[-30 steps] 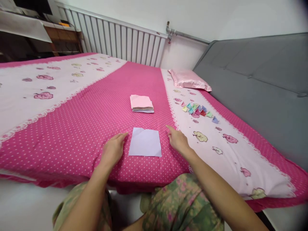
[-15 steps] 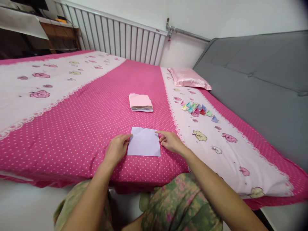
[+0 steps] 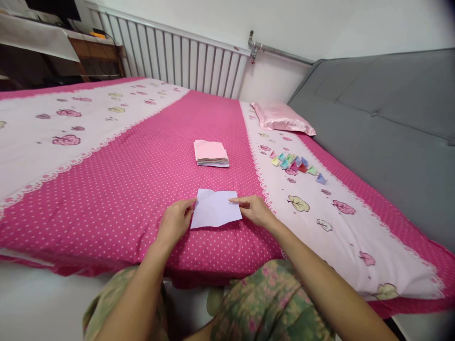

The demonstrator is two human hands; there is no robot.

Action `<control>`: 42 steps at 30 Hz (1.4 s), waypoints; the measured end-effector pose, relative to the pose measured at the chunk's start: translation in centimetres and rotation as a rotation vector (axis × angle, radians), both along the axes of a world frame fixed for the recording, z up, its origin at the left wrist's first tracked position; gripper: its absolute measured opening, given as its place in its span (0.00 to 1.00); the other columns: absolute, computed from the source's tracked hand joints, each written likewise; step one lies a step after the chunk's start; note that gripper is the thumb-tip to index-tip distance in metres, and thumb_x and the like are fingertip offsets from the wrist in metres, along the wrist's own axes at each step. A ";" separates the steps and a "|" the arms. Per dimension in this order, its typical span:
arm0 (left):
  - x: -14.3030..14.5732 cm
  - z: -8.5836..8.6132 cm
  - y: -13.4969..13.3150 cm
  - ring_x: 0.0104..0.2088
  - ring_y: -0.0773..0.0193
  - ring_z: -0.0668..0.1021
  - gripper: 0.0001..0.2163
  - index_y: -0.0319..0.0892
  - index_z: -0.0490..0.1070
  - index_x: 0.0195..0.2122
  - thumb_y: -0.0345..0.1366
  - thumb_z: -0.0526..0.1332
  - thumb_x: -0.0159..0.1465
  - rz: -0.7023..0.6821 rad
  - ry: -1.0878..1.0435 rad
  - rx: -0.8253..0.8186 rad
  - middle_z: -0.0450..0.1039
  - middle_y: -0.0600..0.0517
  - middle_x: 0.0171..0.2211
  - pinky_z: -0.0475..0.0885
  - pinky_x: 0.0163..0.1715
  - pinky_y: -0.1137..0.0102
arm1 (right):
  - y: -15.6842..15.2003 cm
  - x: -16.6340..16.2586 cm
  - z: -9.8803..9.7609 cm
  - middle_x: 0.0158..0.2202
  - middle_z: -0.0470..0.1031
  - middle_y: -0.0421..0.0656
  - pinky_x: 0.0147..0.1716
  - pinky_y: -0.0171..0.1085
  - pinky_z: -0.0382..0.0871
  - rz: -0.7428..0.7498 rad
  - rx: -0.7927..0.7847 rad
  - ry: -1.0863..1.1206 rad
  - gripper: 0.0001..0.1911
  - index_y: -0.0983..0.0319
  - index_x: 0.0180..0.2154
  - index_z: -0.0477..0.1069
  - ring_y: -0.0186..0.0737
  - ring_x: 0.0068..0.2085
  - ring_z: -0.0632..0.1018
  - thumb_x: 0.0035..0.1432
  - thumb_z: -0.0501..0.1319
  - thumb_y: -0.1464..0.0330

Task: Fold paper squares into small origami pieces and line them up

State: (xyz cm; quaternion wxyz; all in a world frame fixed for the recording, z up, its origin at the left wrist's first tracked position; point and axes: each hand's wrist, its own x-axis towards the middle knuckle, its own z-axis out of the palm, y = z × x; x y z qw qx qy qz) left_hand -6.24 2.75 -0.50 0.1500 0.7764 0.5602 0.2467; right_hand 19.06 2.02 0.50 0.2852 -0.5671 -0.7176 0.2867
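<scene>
A pale lilac square of paper (image 3: pixel 215 209) lies on the pink dotted bedsheet (image 3: pixel 142 166) near its front edge. My left hand (image 3: pixel 175 221) pinches the sheet's left edge and my right hand (image 3: pixel 254 210) pinches its right edge. The near right part of the paper is lifted slightly off the sheet. Farther back sits a stack of coloured paper squares (image 3: pixel 211 153) with a pink one on top. To the right, several small folded paper pieces (image 3: pixel 296 164) in mixed colours lie in a cluster.
A shiny pink pillow (image 3: pixel 282 118) rests at the back right by the grey padded headboard (image 3: pixel 384 123). A white radiator (image 3: pixel 177 59) runs along the far wall. A wooden desk (image 3: pixel 92 52) stands at the far left. My knees in green floral fabric (image 3: pixel 270 303) press against the bed's edge.
Both hands moved inward from beside the paper and took hold of its left and right edges. The paper's near right side has risen off the sheet.
</scene>
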 end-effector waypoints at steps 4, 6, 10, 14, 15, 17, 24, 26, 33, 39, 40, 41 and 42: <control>0.0 0.0 0.0 0.38 0.57 0.76 0.18 0.42 0.69 0.49 0.33 0.52 0.57 0.008 -0.054 -0.004 0.76 0.46 0.38 0.67 0.38 0.67 | 0.2 0.0 -0.2 0.38 0.78 0.41 0.42 0.39 0.69 -0.028 -0.050 0.181 0.11 0.57 0.37 0.76 0.43 0.40 0.77 0.49 0.60 0.69; 0.0 0.0 0.0 0.39 0.56 0.76 0.18 0.41 0.68 0.49 0.34 0.51 0.59 0.029 -0.129 -0.028 0.76 0.45 0.39 0.67 0.39 0.66 | 0.3 -0.2 -0.1 0.34 0.79 0.42 0.35 0.38 0.72 -0.079 -0.097 0.305 0.10 0.60 0.36 0.76 0.42 0.35 0.79 0.48 0.61 0.67; 0.1 0.2 -0.1 0.36 0.60 0.77 0.20 0.37 0.65 0.52 0.39 0.48 0.61 0.062 -0.422 -0.128 0.77 0.46 0.34 0.69 0.39 0.67 | 0.1 -0.9 0.8 0.31 0.78 0.43 0.19 0.28 0.69 -0.308 -0.208 0.652 0.10 0.63 0.33 0.73 0.34 0.24 0.78 0.50 0.62 0.64; 0.3 0.4 -0.3 0.39 0.59 0.76 0.20 0.38 0.67 0.49 0.44 0.50 0.61 0.123 -0.589 -0.079 0.76 0.46 0.37 0.67 0.42 0.66 | -0.4 -1.4 2.7 0.28 0.78 0.43 0.12 0.22 0.62 -0.462 -0.285 0.919 0.07 0.63 0.28 0.67 0.28 0.21 0.76 0.51 0.62 0.66; 0.3 0.4 -0.3 0.40 0.58 0.75 0.20 0.38 0.68 0.48 0.44 0.51 0.60 0.145 -0.610 -0.067 0.75 0.45 0.38 0.67 0.42 0.66 | -0.5 -1.6 3.1 0.27 0.78 0.43 0.11 0.21 0.59 -0.480 -0.310 0.981 0.07 0.63 0.28 0.66 0.27 0.20 0.75 0.52 0.62 0.67; 0.4 0.5 -0.4 0.42 0.57 0.74 0.20 0.39 0.69 0.47 0.45 0.51 0.60 0.188 -0.649 -0.068 0.74 0.44 0.41 0.67 0.43 0.65 | -0.8 -1.9 3.9 0.26 0.78 0.42 0.08 0.20 0.55 -0.504 -0.358 1.083 0.07 0.63 0.29 0.65 0.26 0.19 0.75 0.52 0.62 0.68; 0.8 1.0 -0.6 0.46 0.58 0.72 0.21 0.40 0.69 0.46 0.47 0.56 0.57 0.230 -0.789 -0.123 0.71 0.45 0.46 0.65 0.47 0.65 | -2.4 -3.1 5.1 0.19 0.73 0.36 0.06 0.20 0.46 -0.383 -0.515 1.138 0.10 0.63 0.26 0.63 0.21 0.12 0.64 0.49 0.64 0.66; 1.0 0.9 -0.7 0.48 0.58 0.71 0.21 0.41 0.68 0.47 0.47 0.58 0.56 0.198 -0.918 -0.207 0.69 0.45 0.49 0.65 0.48 0.65 | -3.0 -3.3 5.2 0.14 0.68 0.33 0.06 0.21 0.43 -0.267 -0.552 1.116 0.14 0.63 0.23 0.61 0.19 0.09 0.56 0.48 0.65 0.64; 1.6 2.3 -1.1 0.43 0.58 0.76 0.22 0.36 0.66 0.48 0.47 0.55 0.57 -0.028 -1.342 -0.759 0.72 0.41 0.45 0.71 0.42 0.66 | -4.1 -3.5 5.4 0.10 0.53 0.28 0.08 0.22 0.40 -0.083 -0.608 1.083 0.18 0.63 0.20 0.57 0.20 0.11 0.48 0.47 0.64 0.61; 1.4 3.1 -2.1 0.36 0.57 0.78 0.20 0.39 0.69 0.47 0.40 0.62 0.53 -0.180 -1.382 -0.850 0.77 0.45 0.37 0.74 0.34 0.67 | -3.5 -3.3 4.7 0.10 0.50 0.28 0.09 0.23 0.43 -0.211 -0.539 1.055 0.17 0.62 0.19 0.59 0.21 0.11 0.50 0.45 0.66 0.63; 1.4 3.0 -2.1 0.35 0.57 0.79 0.21 0.40 0.69 0.47 0.38 0.64 0.52 -0.184 -1.375 -0.851 0.77 0.45 0.37 0.74 0.33 0.68 | -3.4 -3.3 4.6 0.10 0.54 0.29 0.09 0.24 0.47 -0.239 -0.522 1.044 0.15 0.63 0.20 0.61 0.22 0.11 0.54 0.44 0.66 0.64; 1.4 2.9 -2.1 0.34 0.58 0.79 0.21 0.40 0.69 0.47 0.36 0.65 0.51 -0.178 -1.366 -0.855 0.77 0.46 0.37 0.74 0.34 0.68 | -3.3 -3.4 4.4 0.11 0.59 0.31 0.11 0.24 0.53 -0.263 -0.506 1.033 0.13 0.63 0.21 0.64 0.24 0.12 0.59 0.44 0.66 0.64; 1.4 2.7 -2.1 0.33 0.58 0.79 0.21 0.39 0.69 0.46 0.34 0.66 0.50 -0.163 -1.358 -0.860 0.77 0.45 0.37 0.74 0.34 0.67 | -3.2 -3.4 4.3 0.14 0.65 0.33 0.14 0.26 0.59 -0.281 -0.490 1.024 0.11 0.63 0.22 0.67 0.26 0.15 0.64 0.44 0.66 0.65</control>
